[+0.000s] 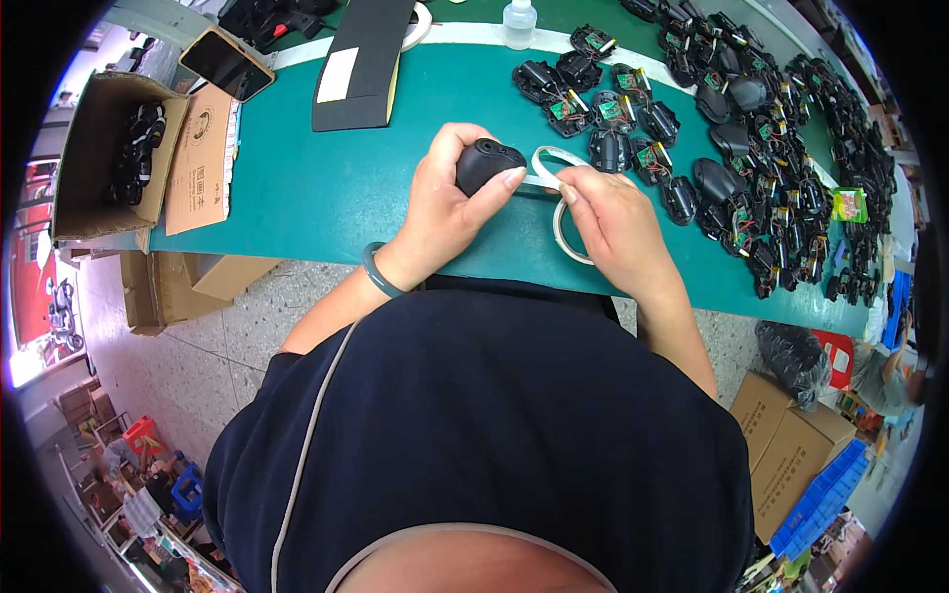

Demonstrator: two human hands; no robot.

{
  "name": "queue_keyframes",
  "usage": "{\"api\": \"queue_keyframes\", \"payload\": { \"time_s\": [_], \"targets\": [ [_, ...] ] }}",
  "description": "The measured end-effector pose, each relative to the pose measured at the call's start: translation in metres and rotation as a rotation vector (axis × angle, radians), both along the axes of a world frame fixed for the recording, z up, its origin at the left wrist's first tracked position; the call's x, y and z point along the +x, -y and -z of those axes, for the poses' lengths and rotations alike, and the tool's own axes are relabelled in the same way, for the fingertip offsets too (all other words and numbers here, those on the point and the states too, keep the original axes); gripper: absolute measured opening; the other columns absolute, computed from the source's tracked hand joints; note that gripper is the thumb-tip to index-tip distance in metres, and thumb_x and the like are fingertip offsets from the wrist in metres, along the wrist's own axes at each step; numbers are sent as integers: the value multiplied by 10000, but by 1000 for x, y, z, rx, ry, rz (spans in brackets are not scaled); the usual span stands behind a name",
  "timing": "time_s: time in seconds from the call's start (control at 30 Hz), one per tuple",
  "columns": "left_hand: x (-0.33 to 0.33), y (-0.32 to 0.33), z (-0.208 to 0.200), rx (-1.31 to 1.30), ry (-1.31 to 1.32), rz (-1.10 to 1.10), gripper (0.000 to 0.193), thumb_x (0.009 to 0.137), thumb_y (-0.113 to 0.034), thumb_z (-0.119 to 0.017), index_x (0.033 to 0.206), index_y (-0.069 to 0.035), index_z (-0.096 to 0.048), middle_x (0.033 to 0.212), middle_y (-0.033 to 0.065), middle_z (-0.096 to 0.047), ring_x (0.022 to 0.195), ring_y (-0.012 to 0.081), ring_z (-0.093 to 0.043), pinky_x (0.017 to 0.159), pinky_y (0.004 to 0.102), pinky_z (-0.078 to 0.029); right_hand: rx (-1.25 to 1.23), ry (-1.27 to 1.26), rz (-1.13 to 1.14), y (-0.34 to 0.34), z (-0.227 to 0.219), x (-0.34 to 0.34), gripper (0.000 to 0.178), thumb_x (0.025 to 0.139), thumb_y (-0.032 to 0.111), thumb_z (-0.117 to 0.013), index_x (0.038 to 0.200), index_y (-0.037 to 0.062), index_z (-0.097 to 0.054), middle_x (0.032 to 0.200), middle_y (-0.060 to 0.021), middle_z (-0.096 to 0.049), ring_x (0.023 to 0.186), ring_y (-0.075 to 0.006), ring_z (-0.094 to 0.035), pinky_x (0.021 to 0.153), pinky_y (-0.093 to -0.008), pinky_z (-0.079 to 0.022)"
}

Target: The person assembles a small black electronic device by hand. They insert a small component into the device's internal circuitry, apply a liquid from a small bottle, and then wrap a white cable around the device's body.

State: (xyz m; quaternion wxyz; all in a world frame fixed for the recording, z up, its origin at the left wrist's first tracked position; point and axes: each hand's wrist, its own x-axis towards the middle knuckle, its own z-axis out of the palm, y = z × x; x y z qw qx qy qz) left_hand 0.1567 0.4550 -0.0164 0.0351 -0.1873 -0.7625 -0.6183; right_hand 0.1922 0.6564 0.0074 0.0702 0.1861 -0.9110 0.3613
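Note:
My left hand (450,198) is wrapped round a black rounded plastic housing (484,166) with small round openings on its top. Close beside it, my right hand (615,222) pinches a strip of white tape (556,158). The tape loops up between the two hands, and one end reaches the housing near my left thumb. Below my right fingers hangs a pale ring (561,235), which looks like the tape's roll; my hand hides part of it. Several opened black housings (613,111) with wires and small circuit boards lie just beyond my right hand.
Many more black housings (761,168) crowd the right of the green table (297,198). A black folder (361,74), a clear bottle (519,25) and a phone (227,64) are farther back. An open cardboard box (84,212) stands at the left; cartons (786,445) sit on the floor at right.

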Motion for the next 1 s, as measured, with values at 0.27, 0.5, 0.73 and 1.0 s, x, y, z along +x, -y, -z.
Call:
{"api": "queue_keyframes", "payload": {
  "time_s": [0.27, 0.5, 0.73, 1.0],
  "targets": [
    [7, 4, -20, 169, -367, 395, 430, 728, -136, -802, 1023, -50, -500, 897, 105, -604, 838, 208, -609, 741, 314, -495, -68, 66, 459, -10, 27, -9, 141, 934, 112, -478, 943, 30, -592, 707, -77, -607, 634, -217, -594, 560, -321, -416],
    [1, -1, -10, 413, -111, 266, 389, 850, -196, -685, 1090, -48, -417, 1017, 157, -519, 872, 213, -581, 780, 349, -516, -1175, 182, 132, -3, -21, 9, 398, 844, 46, -657, 1201, 1, -489, 959, -35, -580, 711, -46, -443, 725, -180, -416],
    [1, -3, -7, 468, 52, 259, 389, 863, -246, -676, 1083, -44, -426, 1011, 133, -496, 875, 208, -576, 769, 347, -519, -1221, 240, -48, 23, -9, 0, 545, 738, -44, -751, 1203, 2, -472, 969, -86, -627, 669, -46, -475, 686, -182, -448],
    [7, -10, -10, 794, 377, 551, 367, 871, -293, -657, 1047, -51, -445, 995, 96, -479, 841, 195, -558, 710, 331, -506, -1385, 246, -137, 33, 1, -6, 314, 791, -100, -680, 977, 29, -463, 781, -109, -616, 606, -107, -583, 557, -266, -542]
  ]
}}
